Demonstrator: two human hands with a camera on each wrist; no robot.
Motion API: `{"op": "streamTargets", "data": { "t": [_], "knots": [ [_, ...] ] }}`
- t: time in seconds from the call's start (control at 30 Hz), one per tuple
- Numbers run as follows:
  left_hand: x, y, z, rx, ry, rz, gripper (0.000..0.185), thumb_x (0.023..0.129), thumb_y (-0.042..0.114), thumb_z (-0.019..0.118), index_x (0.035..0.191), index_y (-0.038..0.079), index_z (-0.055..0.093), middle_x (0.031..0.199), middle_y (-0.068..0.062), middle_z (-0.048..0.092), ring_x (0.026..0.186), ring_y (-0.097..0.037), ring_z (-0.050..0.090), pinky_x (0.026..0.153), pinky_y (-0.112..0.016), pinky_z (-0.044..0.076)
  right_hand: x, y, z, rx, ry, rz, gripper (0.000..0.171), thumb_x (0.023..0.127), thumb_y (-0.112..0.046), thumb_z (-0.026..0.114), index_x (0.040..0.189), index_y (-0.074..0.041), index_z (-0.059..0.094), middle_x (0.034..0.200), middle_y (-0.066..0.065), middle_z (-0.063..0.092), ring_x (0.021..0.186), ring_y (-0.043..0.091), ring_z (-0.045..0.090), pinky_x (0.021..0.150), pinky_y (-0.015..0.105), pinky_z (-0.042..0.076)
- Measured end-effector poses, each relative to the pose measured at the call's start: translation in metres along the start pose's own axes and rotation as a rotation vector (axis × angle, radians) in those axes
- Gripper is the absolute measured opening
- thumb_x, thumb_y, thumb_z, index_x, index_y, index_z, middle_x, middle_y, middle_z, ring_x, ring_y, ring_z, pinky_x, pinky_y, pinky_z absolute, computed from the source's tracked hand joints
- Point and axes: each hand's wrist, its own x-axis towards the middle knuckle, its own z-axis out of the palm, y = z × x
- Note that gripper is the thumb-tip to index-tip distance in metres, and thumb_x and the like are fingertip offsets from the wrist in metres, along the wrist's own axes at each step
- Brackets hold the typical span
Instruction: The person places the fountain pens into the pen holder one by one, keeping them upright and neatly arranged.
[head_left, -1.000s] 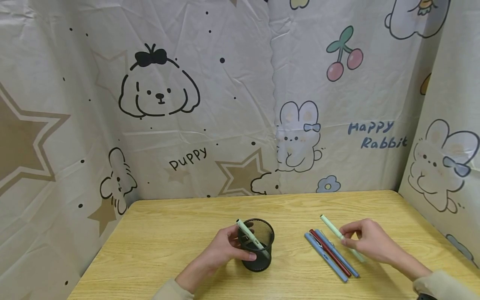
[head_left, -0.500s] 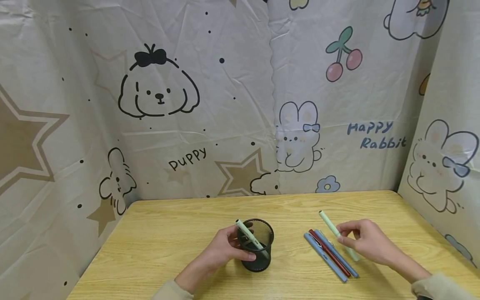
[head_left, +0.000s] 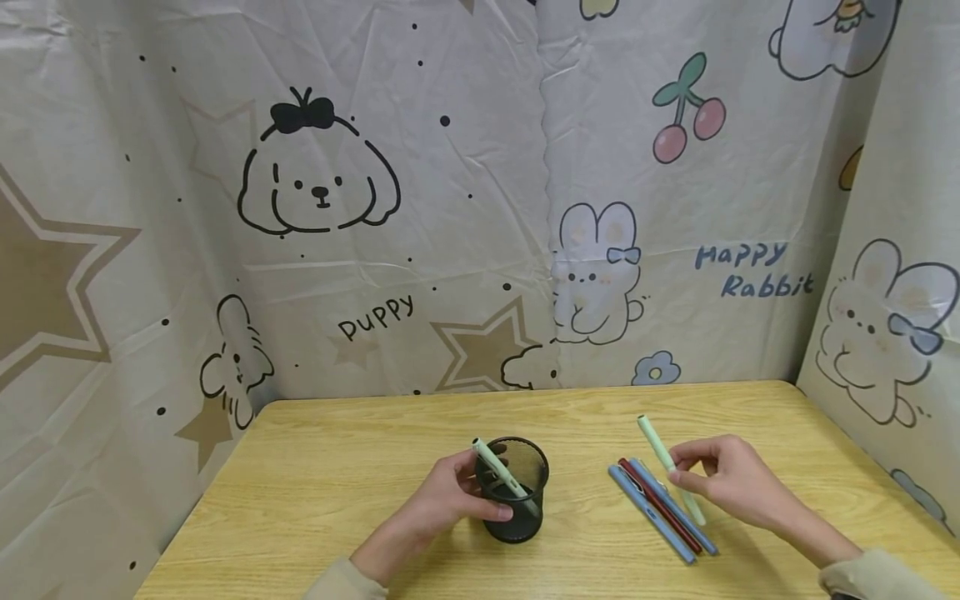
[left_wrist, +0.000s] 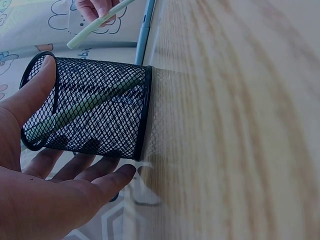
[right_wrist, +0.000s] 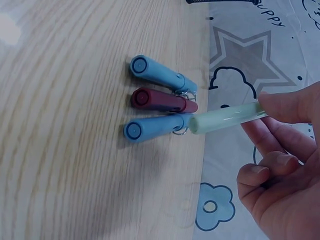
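My left hand point(head_left: 450, 500) grips a black mesh pen holder point(head_left: 525, 521) that stands upright on the table, thumb on the near side and fingers round the back. Leaning inside the holder is a light green pen point(head_left: 491, 461). Between thumb and fingertips my right hand point(head_left: 738, 483) pinches another light green pen point(right_wrist: 225, 119), tilted and raised off the table. Just left of that hand lie two blue pens point(head_left: 648, 512) with a dark red pen point(head_left: 667, 510) between them, side by side. In the right wrist view their ends face the camera.
The wood-grain table point(head_left: 315, 483) runs back to a pale curtain point(head_left: 450, 208) printed with cartoon animals. More of this cloth point(head_left: 877, 350) hangs along the right side, and it also covers the left.
My right hand has moved left and slightly up with its green pen, bringing it closer to the three lying pens. The left hand and the pen holder have stayed put.
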Motion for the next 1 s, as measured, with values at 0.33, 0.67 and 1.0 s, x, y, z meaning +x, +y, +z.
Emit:
{"op": "streamTargets", "data": {
  "t": [0.33, 0.67, 1.0],
  "knots": [
    [0.001, 0.000, -0.001, 0.000, -0.006, -0.005, 0.079, 0.077, -0.005, 0.090, 0.149, 0.001, 0.057, 0.135, -0.018, 0.066, 0.119, -0.029, 0.066, 0.101, -0.035, 0.052, 0.002, -0.008, 0.005, 0.033, 0.044, -0.037, 0.019, 0.090, -0.011, 0.083, 0.107, -0.002, 0.080, 0.086, -0.002, 0.071, 0.054, 0.008, 0.034, 0.050, 0.028, 0.032],
    [0.001, -0.001, 0.000, -0.007, -0.003, 0.000, 0.080, 0.076, -0.007, 0.090, 0.148, 0.001, 0.057, 0.131, -0.019, 0.067, 0.117, -0.029, 0.066, 0.101, -0.035, 0.052, 0.005, -0.015, 0.009, 0.077, 0.066, -0.050, 0.021, 0.089, -0.011, 0.084, 0.106, 0.000, 0.080, 0.085, -0.002, 0.072, 0.053, 0.008, 0.034, 0.048, 0.027, 0.033],
    [0.001, -0.002, 0.000, -0.012, -0.007, 0.008, 0.080, 0.076, -0.007, 0.090, 0.149, 0.002, 0.057, 0.134, -0.019, 0.066, 0.118, -0.029, 0.066, 0.101, -0.034, 0.052, 0.006, -0.023, 0.015, 0.104, 0.091, -0.050, 0.022, 0.089, -0.013, 0.085, 0.107, -0.001, 0.081, 0.086, -0.002, 0.073, 0.052, 0.009, 0.034, 0.046, 0.027, 0.031]
  ]
}}
